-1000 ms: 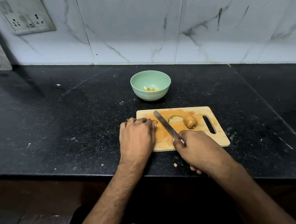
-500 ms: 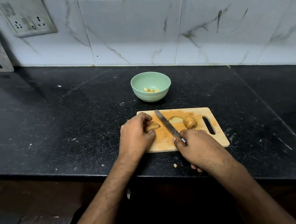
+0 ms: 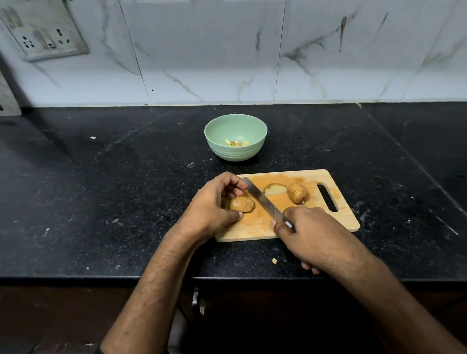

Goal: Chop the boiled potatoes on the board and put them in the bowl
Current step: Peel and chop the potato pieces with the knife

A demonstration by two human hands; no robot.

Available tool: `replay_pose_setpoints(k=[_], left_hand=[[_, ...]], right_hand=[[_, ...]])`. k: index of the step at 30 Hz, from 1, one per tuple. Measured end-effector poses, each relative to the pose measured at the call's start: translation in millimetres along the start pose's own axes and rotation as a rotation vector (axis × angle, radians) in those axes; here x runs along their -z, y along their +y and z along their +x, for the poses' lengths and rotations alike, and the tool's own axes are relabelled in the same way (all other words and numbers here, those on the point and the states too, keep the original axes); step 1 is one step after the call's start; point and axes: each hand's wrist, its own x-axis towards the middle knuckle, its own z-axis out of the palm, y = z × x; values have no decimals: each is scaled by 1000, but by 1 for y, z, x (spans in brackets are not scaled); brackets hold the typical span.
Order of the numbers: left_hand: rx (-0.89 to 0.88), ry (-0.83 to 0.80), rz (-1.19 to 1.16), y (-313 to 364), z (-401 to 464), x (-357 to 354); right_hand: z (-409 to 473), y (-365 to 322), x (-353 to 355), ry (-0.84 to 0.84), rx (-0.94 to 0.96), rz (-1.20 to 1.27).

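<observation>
Black speckled countertop point(image 3: 91, 199), marble-tiled wall point(image 3: 219, 54), left hand point(image 3: 212, 205) fingers gripping potato point(image 3: 242, 203), right hand point(image 3: 312, 237) holding knife point(image 3: 261, 199)

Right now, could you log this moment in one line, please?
left hand holds potato | right hand grips knife | bowl partly filled

Your left hand point(image 3: 215, 205) pinches a potato point(image 3: 241, 203) on the board point(image 3: 306, 224), which lies on the black bench point(image 3: 91, 199). Your right hand point(image 3: 309, 235) grips a knife point(image 3: 264, 199), its blade angled just beside that potato. A half point(image 3: 274, 188) and a whole potato point(image 3: 297, 193) lie further right. The green bowl point(image 3: 236, 137) behind holds a few pieces point(image 3: 237, 143).
</observation>
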Motion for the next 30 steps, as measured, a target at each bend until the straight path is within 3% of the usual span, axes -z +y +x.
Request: replay_pose_setpoints(k=[3,7,15,19,24,30], left_hand=[[-3,-78,-42,0,-1,7],[11,-28,-52,-1,-4,3],[-17,465,166,-7,-12,-32],[19,397,245,3,-14,-40],[45,308,189,-4,-16,-21],[-22,324,202,-11,-20,-16]], right_hand=[[0,0,-2,-12,-2,-22],[0,-3,-5,-19,4,-41],[-8,-8,-4,-4,3,-17],[-12,-14,-3,-100,-8,58],[-12,-13,-5,-102,5,-10],[-10,-20,-13,-120,84,-62]])
